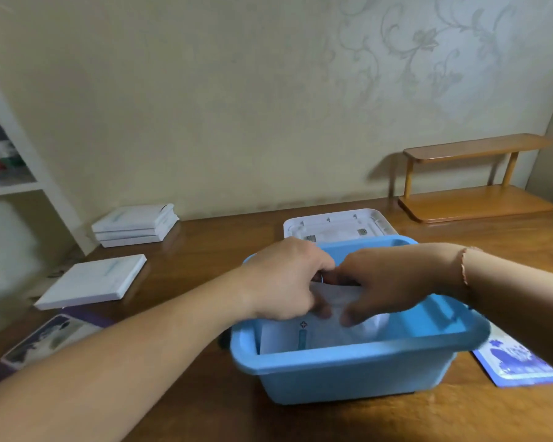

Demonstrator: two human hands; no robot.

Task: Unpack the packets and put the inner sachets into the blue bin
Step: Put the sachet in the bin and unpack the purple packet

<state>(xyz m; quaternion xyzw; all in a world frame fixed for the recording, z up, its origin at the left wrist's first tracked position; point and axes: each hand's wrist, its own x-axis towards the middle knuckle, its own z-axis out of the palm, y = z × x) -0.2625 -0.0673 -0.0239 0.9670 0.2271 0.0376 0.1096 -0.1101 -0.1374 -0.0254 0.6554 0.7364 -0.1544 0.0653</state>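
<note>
A blue bin (348, 374) stands on the wooden table in front of me. Both hands reach over its middle. My left hand (284, 279) and my right hand (387, 282) have their fingers curled round a white sachet (336, 301) held inside the bin. More white sachets (300, 341) with a teal stripe lie at the bin's bottom. Several white packets wait at the left: a stack (134, 225) by the wall and one (93, 282) nearer me.
A white lid (339, 224) lies behind the bin. A blue printed wrapper (517, 362) lies flat to the bin's right, a purple card (48, 339) at the left. A wooden shelf (473, 180) stands at the back right, a white bookcase (10, 154) at the far left.
</note>
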